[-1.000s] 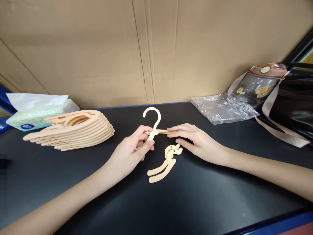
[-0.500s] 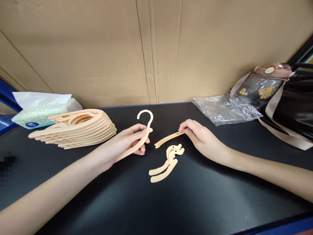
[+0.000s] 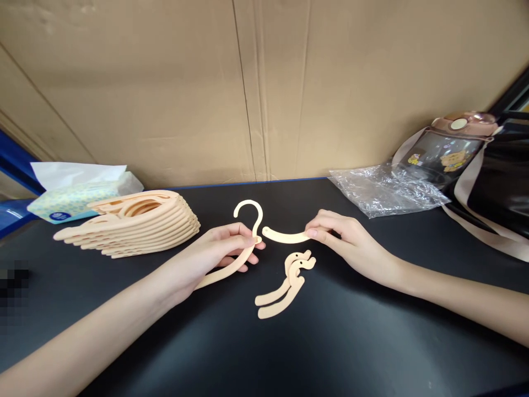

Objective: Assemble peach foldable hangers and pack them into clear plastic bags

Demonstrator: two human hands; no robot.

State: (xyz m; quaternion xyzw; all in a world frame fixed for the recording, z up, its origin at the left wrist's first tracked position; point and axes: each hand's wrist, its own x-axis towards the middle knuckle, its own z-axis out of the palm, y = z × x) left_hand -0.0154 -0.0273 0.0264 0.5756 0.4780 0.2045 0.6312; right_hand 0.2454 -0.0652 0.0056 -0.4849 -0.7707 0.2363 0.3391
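Note:
Between thumb and fingers my left hand (image 3: pixel 231 246) pinches a cream plastic hanger piece (image 3: pixel 225 272), with a curved arm running down under the wrist and a hook rising above the fingertips. My right hand (image 3: pixel 343 234) grips one end of a separate curved hanger arm (image 3: pixel 285 237). Its free end, with a small hole, points at the hook piece, a short gap apart. On the table just below lie two more loose hanger pieces (image 3: pixel 285 289), overlapping, each with a small dark hole.
A stack of folded cream hangers (image 3: pixel 136 226) lies at left, before a tissue pack (image 3: pixel 66 198). At right are a clear plastic bag (image 3: pixel 372 190), a strapped water bottle (image 3: pixel 444 149) and a black bag (image 3: pixel 504 182). Cardboard (image 3: pixel 165 94) stands behind the black table (image 3: pixel 248 353).
My right hand has turned the hanger arm from its hollow, grooved side to its smooth face and lifted its free end toward the hook piece. My left hand keeps its hold.

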